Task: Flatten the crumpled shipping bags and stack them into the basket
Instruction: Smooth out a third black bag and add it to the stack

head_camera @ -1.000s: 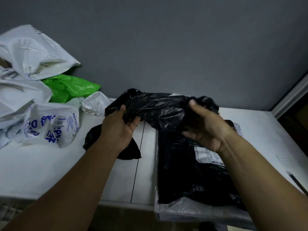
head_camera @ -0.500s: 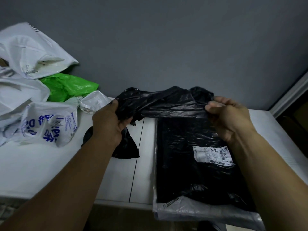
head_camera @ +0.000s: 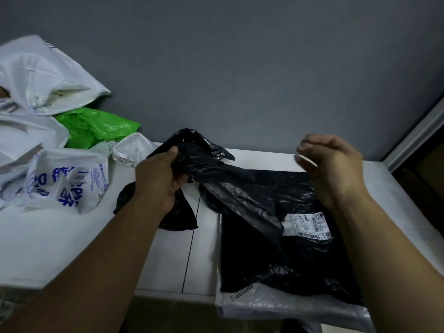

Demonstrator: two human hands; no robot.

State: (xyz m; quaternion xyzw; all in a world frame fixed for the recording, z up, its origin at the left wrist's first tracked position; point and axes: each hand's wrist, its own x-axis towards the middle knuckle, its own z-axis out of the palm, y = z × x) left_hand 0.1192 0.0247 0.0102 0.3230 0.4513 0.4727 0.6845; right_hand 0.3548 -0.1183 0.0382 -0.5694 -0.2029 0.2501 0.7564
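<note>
My left hand (head_camera: 158, 179) grips one end of a crumpled black shipping bag (head_camera: 230, 188); the rest of it droops down to the right. Beneath it a flattened black bag with a white shipping label (head_camera: 307, 224) lies on a grey-white bag (head_camera: 288, 306), stacked at the table's front right. My right hand (head_camera: 334, 164) hovers above the stack with its fingers loosely curled, and it holds nothing. A second crumpled black bag (head_camera: 177, 217) sits on the table under my left wrist. I see no basket.
A heap of crumpled bags fills the left of the white table (head_camera: 72, 248): large white ones (head_camera: 43, 75), a green one (head_camera: 96, 126), one with blue print (head_camera: 67, 183) and a small white one (head_camera: 134, 150). A grey wall stands behind.
My right hand has let go of the black bag and moved away to the right. The freed end has dropped onto the stack, while my left hand keeps its grip.
</note>
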